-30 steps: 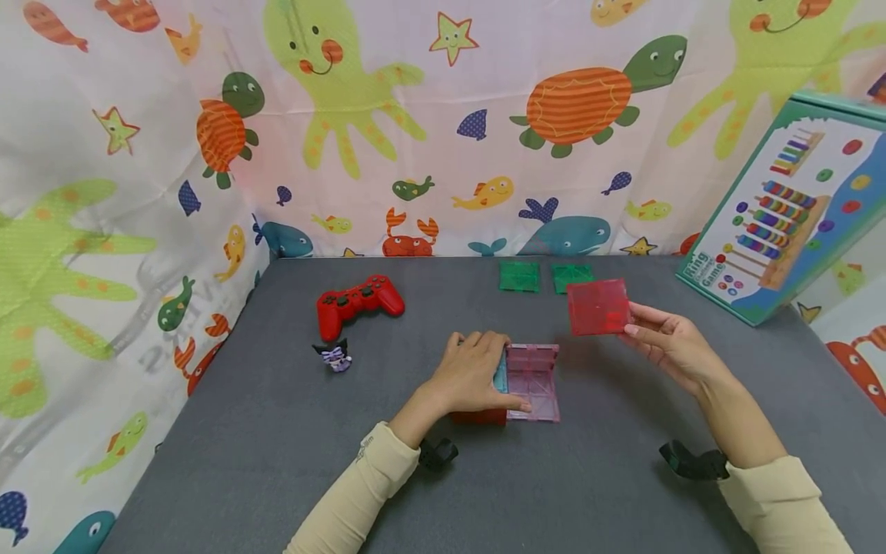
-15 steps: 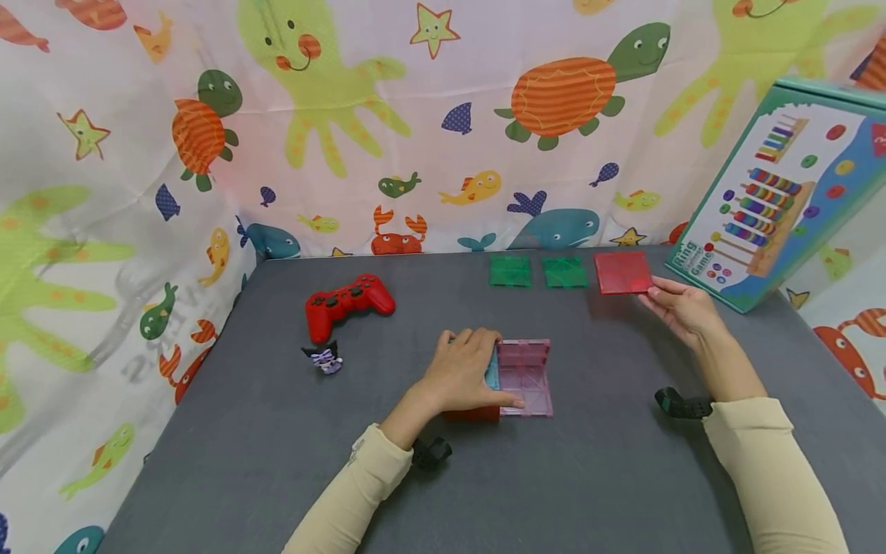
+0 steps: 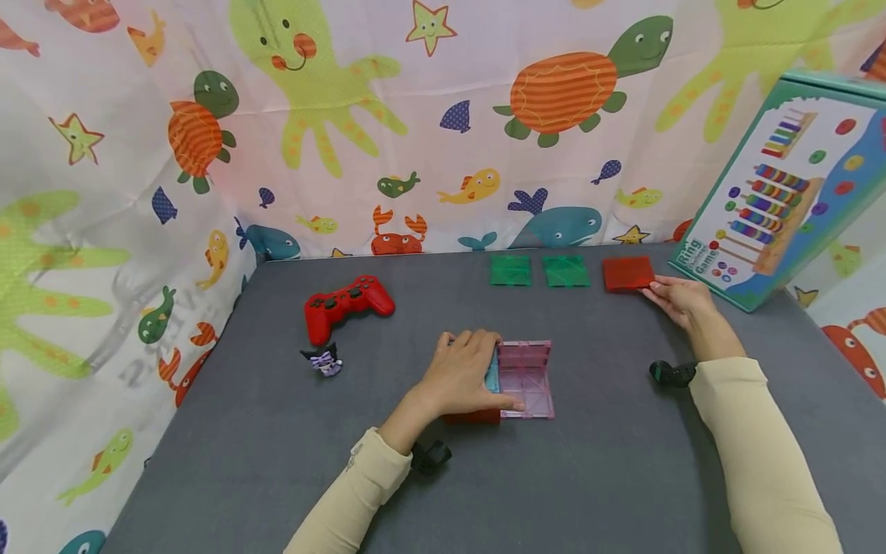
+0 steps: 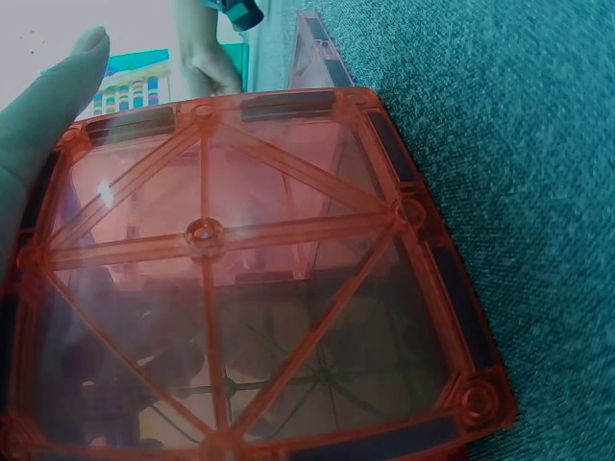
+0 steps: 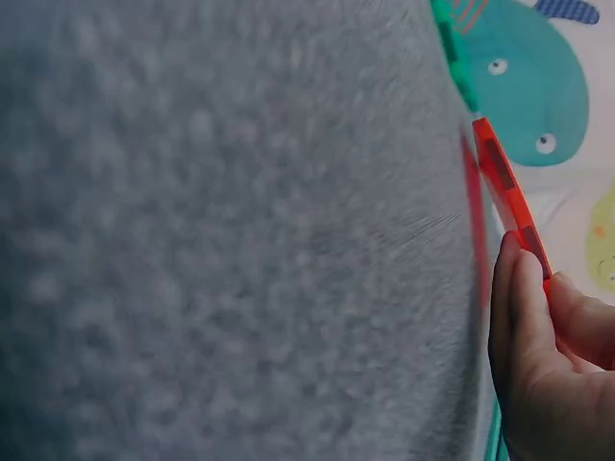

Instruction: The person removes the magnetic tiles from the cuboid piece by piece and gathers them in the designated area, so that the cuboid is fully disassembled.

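Observation:
My right hand (image 3: 681,304) pinches a red square magnetic tile (image 3: 626,275) by its near right corner, low over the back right of the table. In the right wrist view this tile (image 5: 517,206) appears edge-on, tilted slightly off the surface. Two green magnetic tiles (image 3: 511,271) lie just to its left. At the table's middle, my left hand (image 3: 458,377) grips a small block of magnetic tiles from above, hiding most of it. An orange-red tile (image 4: 205,237) forms its near side, a blue one (image 3: 492,375) shows beside the fingers, and pink tiles (image 3: 526,377) join on the right.
A red game controller (image 3: 348,306) lies at the left rear, with a small purple and black figurine (image 3: 323,360) in front of it. A green game box (image 3: 775,192) leans at the back right. A printed curtain (image 3: 408,115) closes off the back and left.
My right hand has carried the red tile back and rightward, lowering it beside the green tiles. The left hand stays on the tile block. The head view has shifted slightly.

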### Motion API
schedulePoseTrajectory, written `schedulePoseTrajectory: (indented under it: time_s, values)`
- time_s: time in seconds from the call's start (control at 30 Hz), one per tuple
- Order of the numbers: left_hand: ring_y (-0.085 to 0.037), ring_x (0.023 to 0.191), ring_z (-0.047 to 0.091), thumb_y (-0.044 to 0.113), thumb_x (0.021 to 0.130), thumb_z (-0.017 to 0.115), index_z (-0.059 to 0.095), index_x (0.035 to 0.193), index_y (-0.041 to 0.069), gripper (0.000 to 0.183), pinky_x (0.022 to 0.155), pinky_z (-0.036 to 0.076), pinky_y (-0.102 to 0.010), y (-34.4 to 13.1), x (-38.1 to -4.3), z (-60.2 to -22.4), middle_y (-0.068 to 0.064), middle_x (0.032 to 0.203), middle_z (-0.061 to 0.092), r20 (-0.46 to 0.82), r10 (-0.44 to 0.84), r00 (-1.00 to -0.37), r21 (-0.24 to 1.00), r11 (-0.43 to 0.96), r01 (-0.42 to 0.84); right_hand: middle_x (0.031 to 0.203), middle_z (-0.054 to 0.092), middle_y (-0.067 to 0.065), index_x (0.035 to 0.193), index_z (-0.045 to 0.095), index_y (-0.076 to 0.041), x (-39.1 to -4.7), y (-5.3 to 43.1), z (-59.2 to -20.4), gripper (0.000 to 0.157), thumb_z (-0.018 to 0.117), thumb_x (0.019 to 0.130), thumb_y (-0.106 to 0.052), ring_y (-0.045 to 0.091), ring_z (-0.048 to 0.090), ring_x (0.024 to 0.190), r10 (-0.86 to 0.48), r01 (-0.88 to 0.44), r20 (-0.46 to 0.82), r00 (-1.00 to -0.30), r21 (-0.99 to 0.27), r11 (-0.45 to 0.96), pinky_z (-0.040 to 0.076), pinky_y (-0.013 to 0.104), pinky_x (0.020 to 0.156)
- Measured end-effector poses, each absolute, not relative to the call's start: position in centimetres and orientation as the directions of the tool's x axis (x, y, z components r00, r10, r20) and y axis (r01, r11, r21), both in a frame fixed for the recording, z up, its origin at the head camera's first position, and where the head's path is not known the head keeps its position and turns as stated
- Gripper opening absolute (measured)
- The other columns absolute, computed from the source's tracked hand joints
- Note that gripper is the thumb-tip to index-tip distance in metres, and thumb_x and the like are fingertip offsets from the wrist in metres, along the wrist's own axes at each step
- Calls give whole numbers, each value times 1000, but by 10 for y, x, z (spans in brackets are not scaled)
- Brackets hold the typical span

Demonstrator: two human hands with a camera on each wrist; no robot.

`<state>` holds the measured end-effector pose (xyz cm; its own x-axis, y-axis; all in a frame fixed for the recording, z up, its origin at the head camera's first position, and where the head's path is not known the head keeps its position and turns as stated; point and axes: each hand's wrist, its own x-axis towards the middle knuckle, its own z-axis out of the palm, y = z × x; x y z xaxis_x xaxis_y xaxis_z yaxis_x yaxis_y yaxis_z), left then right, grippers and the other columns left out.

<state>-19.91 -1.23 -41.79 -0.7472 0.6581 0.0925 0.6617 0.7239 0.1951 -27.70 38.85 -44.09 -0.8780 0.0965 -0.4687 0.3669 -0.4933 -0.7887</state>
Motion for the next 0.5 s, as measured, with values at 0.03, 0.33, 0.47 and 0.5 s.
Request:
schedulePoseTrajectory:
  time_s: [0.03, 0.33, 0.47, 0.5]
  values:
    - [-13, 100, 44, 79, 63, 55, 40, 126, 17, 89, 84, 28, -38, -13, -199, -418, 3, 114, 51, 96, 659, -746, 193, 723, 663, 71, 66, -1, 137, 41, -17, -278, 389, -441, 57, 53, 86, 6, 7, 65, 75, 99, 375, -476, -874, -790, -485, 50, 24, 80]
    - [-14, 101, 45, 79, 63, 56, 40, 126, 16, 90, 84, 28, -38, -14, -199, -416, 2, 116, 51, 112, 657, -746, 171, 727, 665, 64, 59, -9, 143, 21, 0, -287, 382, -437, 58, 47, 92, 1, 3, 65, 66, 225, 427, -473, -852, -876, -226, 52, 22, 74]
    - [-14, 101, 45, 79, 62, 56, 40, 126, 16, 91, 83, 28, -38, -14, -197, -415, 3, 115, 50, 108, 655, -748, 171, 729, 663, 59, 59, -12, 138, 30, 9, -287, 377, -436, 51, 49, 91, -2, 3, 65, 59, 306, 408, -390, -868, -913, -6, 52, 22, 67]
    - [-14, 101, 45, 80, 62, 56, 41, 126, 16, 91, 83, 28, -38, -14, -197, -414, 3, 114, 50, 107, 655, -748, 171, 729, 662, 58, 59, -12, 136, 32, 10, -287, 377, -437, 50, 49, 91, -3, 3, 65, 58, 319, 409, -378, -869, -912, 32, 52, 21, 66]
